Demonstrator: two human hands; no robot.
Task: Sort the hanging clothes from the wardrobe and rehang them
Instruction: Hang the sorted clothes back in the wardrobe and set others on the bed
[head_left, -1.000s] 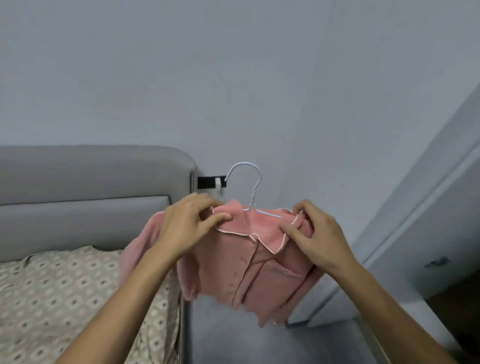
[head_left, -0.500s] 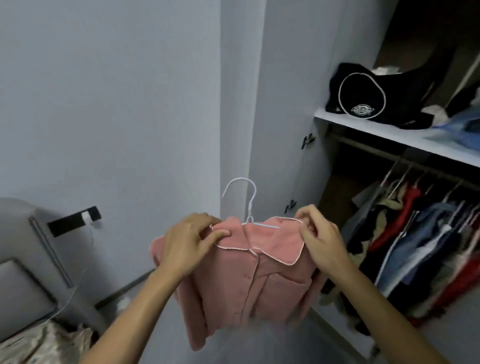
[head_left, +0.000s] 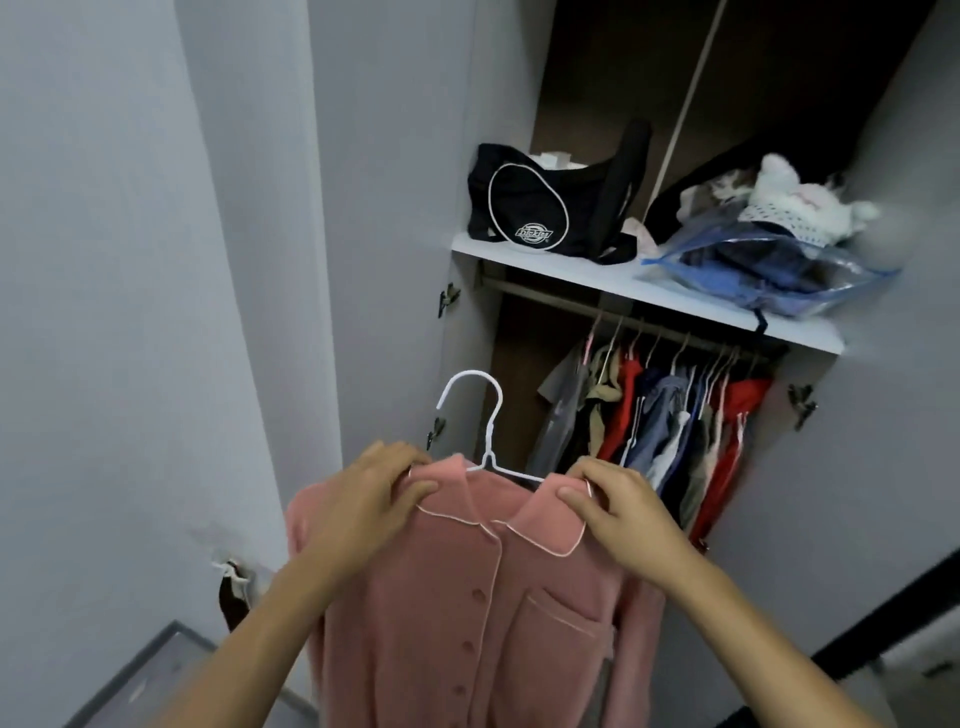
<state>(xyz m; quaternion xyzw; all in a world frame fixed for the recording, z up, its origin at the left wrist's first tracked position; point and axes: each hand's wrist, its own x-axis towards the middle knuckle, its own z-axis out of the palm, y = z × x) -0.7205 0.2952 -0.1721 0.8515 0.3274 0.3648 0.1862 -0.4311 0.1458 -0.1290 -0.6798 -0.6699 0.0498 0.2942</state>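
A pink button-up shirt with white collar piping hangs on a white wire hanger, held up in front of the open wardrobe. My left hand grips the shirt's left shoulder over the hanger. My right hand pinches the right side of the collar and the hanger's end. The hanger's hook stands free above the collar. Behind, several clothes in red, blue and beige hang on the wardrobe rail.
A white shelf above the rail carries a black bag and a clear plastic bag of clothes topped by a white plush toy. The open wardrobe door stands to the left. The rail's left part is bare.
The view has swung from the bed and wall to the open wardrobe. Both hands kept hold of the pink shirt and carried it toward the wardrobe.
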